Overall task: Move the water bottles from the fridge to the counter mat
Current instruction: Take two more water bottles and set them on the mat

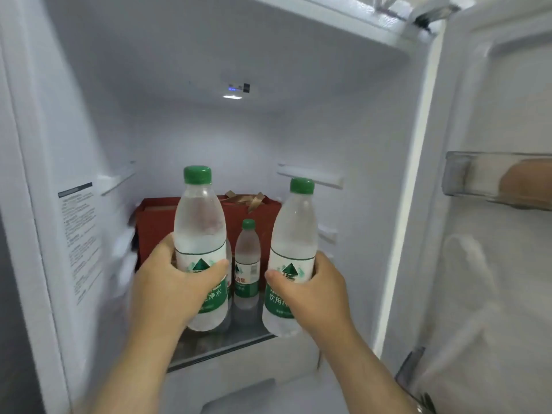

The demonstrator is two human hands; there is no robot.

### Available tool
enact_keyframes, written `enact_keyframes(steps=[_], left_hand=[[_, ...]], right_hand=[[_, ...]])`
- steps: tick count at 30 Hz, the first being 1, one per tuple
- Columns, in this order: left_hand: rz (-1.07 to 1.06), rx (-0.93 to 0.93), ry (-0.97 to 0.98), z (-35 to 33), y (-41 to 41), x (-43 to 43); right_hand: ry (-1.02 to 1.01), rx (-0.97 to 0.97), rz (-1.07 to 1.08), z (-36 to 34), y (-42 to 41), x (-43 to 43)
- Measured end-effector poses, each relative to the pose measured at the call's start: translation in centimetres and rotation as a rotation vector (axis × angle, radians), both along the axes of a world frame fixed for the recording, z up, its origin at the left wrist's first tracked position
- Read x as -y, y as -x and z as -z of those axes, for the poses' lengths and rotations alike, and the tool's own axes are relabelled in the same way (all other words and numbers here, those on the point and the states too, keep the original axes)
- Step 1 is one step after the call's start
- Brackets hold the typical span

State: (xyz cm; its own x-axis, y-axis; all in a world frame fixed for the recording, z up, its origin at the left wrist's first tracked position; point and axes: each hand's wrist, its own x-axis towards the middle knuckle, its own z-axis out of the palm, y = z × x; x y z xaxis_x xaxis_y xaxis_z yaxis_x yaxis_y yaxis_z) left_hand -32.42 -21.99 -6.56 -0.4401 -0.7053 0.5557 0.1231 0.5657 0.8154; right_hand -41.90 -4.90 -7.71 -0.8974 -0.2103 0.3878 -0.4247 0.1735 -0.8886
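Observation:
I face an open white fridge. My left hand is wrapped around a clear water bottle with a green cap and green label, held upright above the glass shelf. A second matching bottle is gripped by my right hand, also upright and lifted. Between them, further back, a third water bottle stands on the shelf. Part of another bottle shows just behind the left one. The counter mat is out of view.
A dark red gift bag with gold ribbon handles stands at the back of the shelf. The fridge door hangs open on the right with a clear door bin. A white drawer front lies below the shelf.

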Motion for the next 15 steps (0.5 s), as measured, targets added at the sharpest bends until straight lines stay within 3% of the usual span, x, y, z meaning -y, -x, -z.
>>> enact_keyframes(steps=[7, 15], left_hand=[[0.285, -0.095, 0.024, -4.5, -5.1, -10.5], [0.633, -0.113, 0.075, -8.7, -10.7, -29.1]], right_hand=[[0.044, -0.114, 0.074, -5.7, -7.5, -12.8], [0.007, -0.219, 0.238, -8.9, -17.5, -32.0]])
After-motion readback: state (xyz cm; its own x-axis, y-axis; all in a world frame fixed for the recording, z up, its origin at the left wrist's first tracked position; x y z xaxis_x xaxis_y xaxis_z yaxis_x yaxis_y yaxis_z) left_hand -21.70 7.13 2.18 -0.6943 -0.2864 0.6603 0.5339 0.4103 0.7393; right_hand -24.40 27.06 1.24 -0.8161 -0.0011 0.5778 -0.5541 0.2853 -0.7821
